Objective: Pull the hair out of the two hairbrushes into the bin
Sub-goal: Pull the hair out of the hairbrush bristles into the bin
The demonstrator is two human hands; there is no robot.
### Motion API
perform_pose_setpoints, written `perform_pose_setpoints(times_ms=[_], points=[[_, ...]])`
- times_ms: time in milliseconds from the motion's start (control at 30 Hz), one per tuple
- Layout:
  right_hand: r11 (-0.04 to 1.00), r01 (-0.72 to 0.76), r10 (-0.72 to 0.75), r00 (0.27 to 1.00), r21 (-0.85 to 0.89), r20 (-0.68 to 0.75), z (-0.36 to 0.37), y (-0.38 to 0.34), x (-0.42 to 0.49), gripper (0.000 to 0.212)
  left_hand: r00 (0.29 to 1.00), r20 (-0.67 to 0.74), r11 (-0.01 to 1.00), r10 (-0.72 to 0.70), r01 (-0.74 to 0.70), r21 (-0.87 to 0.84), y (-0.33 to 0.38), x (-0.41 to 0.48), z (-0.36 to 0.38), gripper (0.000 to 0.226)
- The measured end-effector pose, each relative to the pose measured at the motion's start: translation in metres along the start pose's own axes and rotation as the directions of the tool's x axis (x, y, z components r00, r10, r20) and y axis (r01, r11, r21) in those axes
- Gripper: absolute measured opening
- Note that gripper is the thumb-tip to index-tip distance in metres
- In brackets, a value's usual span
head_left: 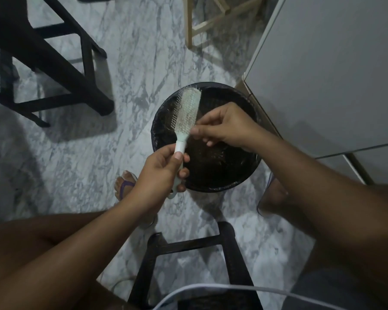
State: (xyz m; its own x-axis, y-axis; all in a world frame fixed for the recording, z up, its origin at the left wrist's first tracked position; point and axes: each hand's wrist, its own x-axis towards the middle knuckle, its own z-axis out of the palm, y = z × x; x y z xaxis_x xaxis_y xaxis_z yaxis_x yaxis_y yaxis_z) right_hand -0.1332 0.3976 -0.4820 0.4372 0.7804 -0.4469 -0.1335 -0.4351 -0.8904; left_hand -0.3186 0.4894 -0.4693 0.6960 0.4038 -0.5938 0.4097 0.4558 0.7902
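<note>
Judging by its slim plastic build, the hairbrush looked light and stiff, an easy thing to steady in one hand, though its thin bristles would probably flex and spring back if tugged hard. The handle seemed the sound place to hold it, and the left hand gripped it there, fingers curled round the shaft and thumb laid along the front, with the head raised over the open bin. The right hand was at the lower edge of the head, just above the neck, its thumb and fingertips drawn narrowly together in a pinch at the bristles. Whether any hair lay between them could not be told, since loose strands would be fine, soft and nearly weightless, best caught in a tight pinch low down at the bristle roots and drawn off outward. The brush was pale mint green with a whitish collar at the neck, an elongated oval head and rows of light pins, faintly fuzzy near the tip. The bin was round, black and bag-lined, standing on a marbled floor. A second brush was not in view.
</note>
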Motion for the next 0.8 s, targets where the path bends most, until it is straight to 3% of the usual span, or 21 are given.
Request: perform_pose_setpoints(times_ms=[167, 267, 367, 500, 567, 700, 800], points=[[0.978, 0.004, 0.054, 0.961, 0.21, -0.271, -0.02, 0.004, 0.008, 0.018, 0.999, 0.008, 0.999, 0.032, -0.032, 0.001, 0.005, -0.001, -0.002, 0.02], [0.962, -0.041, 0.137, 0.928, 0.271, -0.347, -0.018, 0.011, 0.014, 0.015, 0.999, 0.034, 1.0, -0.015, 0.016, -0.023, 0.003, -0.006, 0.003, 0.022], [0.982, -0.048, 0.131, 0.868, 0.183, -0.48, -0.011, 0.018, 0.021, 0.016, 0.999, 0.019, 0.999, -0.047, 0.047, -0.016, 0.002, -0.007, 0.005, 0.021], [0.995, -0.101, 0.085, 0.69, 0.021, -0.719, -0.029, 0.026, 0.026, 0.026, 1.0, 0.014, 1.0, -0.024, 0.024, -0.01, 0.003, -0.013, 0.003, 0.021], [0.988, -0.139, 0.037, 0.653, -0.072, -0.756, -0.043, 0.031, 0.027, 0.027, 1.0, 0.017, 0.999, -0.009, 0.009, -0.03, 0.003, -0.019, 0.001, 0.022], [0.934, -0.276, -0.005, 0.628, -0.229, -0.778, -0.053, 0.054, 0.027, 0.029, 1.0, 0.003, 0.991, 0.026, -0.026, -0.132, 0.005, -0.024, -0.003, 0.027], [0.832, -0.374, 0.017, 0.755, -0.409, -0.656, -0.039, 0.077, 0.02, 0.027, 0.994, -0.001, 0.969, 0.109, -0.106, -0.225, 0.015, -0.022, -0.007, 0.028]])
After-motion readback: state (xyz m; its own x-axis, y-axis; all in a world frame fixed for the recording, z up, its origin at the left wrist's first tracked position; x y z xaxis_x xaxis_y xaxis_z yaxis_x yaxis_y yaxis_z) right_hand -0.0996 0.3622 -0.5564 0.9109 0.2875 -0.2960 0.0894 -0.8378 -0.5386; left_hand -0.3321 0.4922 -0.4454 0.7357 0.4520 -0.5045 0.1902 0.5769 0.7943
